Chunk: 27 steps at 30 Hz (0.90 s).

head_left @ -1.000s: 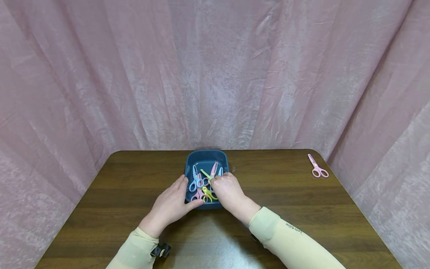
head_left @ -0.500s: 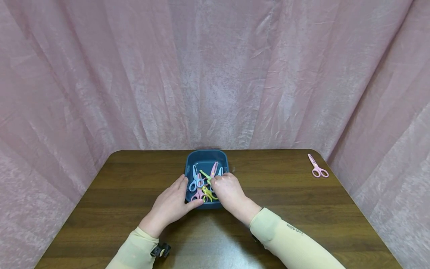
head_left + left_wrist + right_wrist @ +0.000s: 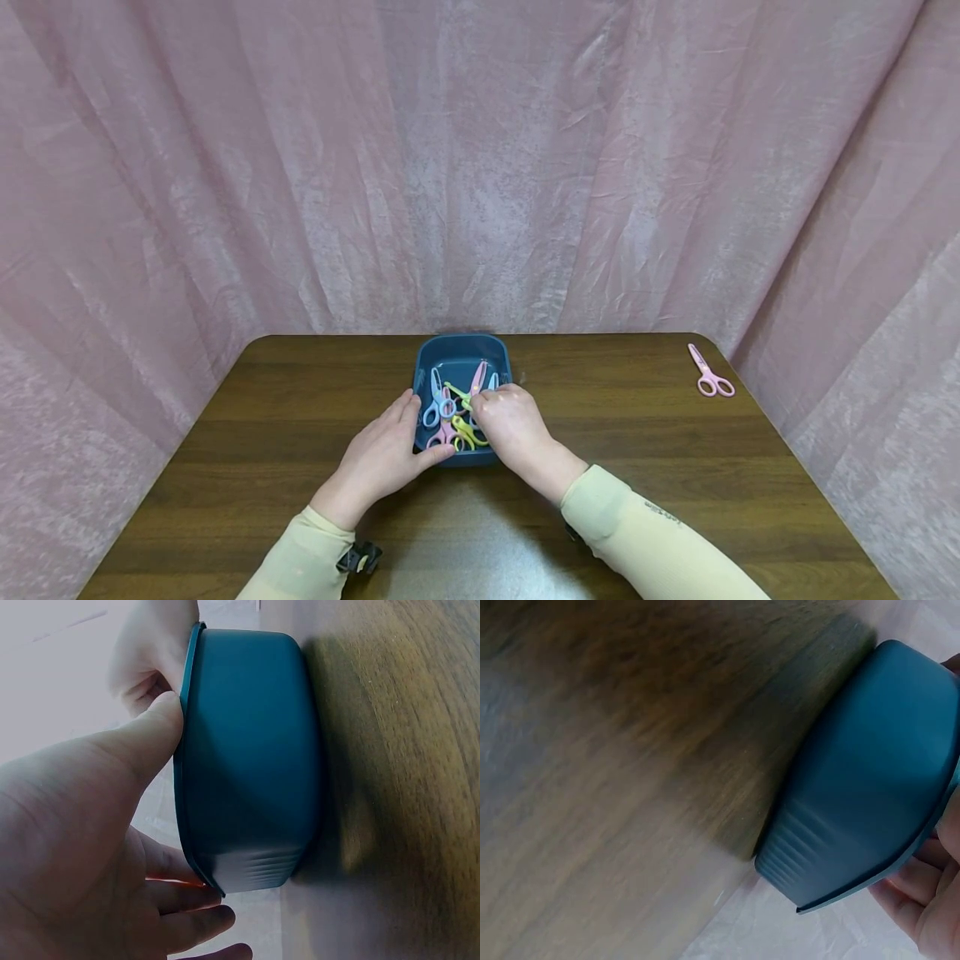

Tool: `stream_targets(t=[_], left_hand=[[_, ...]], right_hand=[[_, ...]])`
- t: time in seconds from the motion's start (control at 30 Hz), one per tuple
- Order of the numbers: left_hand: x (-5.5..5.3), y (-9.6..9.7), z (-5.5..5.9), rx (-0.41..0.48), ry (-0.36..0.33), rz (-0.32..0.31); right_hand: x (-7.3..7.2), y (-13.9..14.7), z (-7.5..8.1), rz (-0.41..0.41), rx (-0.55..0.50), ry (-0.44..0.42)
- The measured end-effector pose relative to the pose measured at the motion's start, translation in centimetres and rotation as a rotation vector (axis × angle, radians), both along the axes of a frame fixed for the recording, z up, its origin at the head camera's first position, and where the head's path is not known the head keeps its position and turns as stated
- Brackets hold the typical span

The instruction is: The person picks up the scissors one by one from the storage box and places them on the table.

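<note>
A dark blue plastic bin (image 3: 461, 339) holds several children's scissors in pastel colours. My left hand (image 3: 381, 457) rests on its left side and near rim, the thumb and fingers fairly straight; in the left wrist view the thumb lies on the rim of the bin (image 3: 247, 750). Reaching over the right wall, my right hand (image 3: 516, 427) has curled fingers at the green scissors (image 3: 458, 395), whose handles it hides. Around them lie blue scissors (image 3: 436, 402), pink scissors (image 3: 478, 377) and yellow scissors (image 3: 467, 431). The right wrist view shows mostly the bin's outer wall (image 3: 870, 772).
One pair of pink scissors (image 3: 706, 375) lies apart at the far right of the brown wooden table (image 3: 615, 400). Pink curtains (image 3: 480, 167) hang behind the table and along its sides.
The tip of the green scissors has swung slightly down and left. My right hand and forearm have shifted a little; the left hand has stayed in place.
</note>
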<state>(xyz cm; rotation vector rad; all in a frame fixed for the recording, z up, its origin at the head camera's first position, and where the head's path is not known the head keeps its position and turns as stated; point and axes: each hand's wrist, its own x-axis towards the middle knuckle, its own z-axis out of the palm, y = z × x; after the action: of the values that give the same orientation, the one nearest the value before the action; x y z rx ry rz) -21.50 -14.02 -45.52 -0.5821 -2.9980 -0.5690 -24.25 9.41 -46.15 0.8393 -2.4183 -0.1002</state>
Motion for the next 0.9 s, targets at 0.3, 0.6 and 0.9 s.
stream_targets(t=[0.3, 0.6, 0.9], left_hand=[[0.0, 0.0, -0.1, -0.001, -0.003, 0.0], [-0.1, -0.1, -0.1, 0.003, 0.003, -0.001], [0.0, -0.1, -0.1, 0.005, -0.006, 0.003]], right_hand=[[-0.2, 0.4, 0.7, 0.033, -0.098, 0.062], [0.3, 1.2, 1.8, 0.049, -0.163, 0.047], [1.0, 2.0, 2.9, 0.072, -0.22, 0.063]])
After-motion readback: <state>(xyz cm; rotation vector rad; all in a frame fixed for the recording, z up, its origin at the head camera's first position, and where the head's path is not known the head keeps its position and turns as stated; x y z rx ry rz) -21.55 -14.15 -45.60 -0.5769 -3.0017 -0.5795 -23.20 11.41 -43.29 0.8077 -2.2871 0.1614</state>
